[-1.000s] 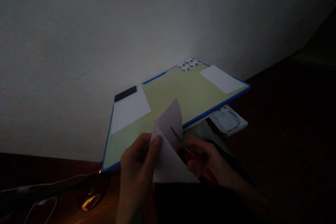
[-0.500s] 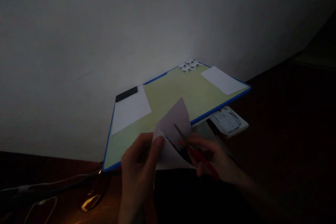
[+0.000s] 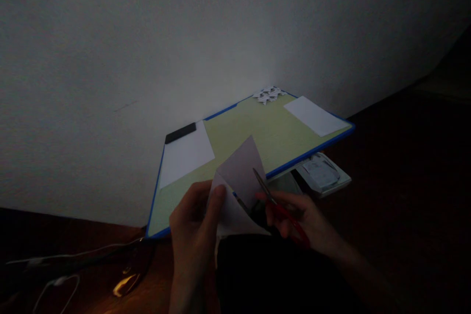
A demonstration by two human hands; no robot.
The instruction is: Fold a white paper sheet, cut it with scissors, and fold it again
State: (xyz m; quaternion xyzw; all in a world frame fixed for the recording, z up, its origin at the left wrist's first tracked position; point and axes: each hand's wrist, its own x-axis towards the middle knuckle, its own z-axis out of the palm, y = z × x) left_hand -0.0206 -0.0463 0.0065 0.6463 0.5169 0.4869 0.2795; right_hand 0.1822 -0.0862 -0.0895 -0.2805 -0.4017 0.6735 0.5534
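Note:
A sheet of white paper is pinched at its left side between the thumb and fingers of my left hand. A cut runs through it, splitting it into an upper flap and a lower part with a gap between them. My right hand grips a pair of scissors with red handles. Their blades point up and to the left, in front of the upper flap; whether they touch the paper I cannot tell.
A pale green board with a blue rim stands against the wall. On it lie white sheets, a dark flat object and several cut paper pieces. Below sits a white box; cables run at lower left.
The scissors have shifted slightly right and away from the cut's inner end. The left hand still holds the paper. The whole view has moved a little.

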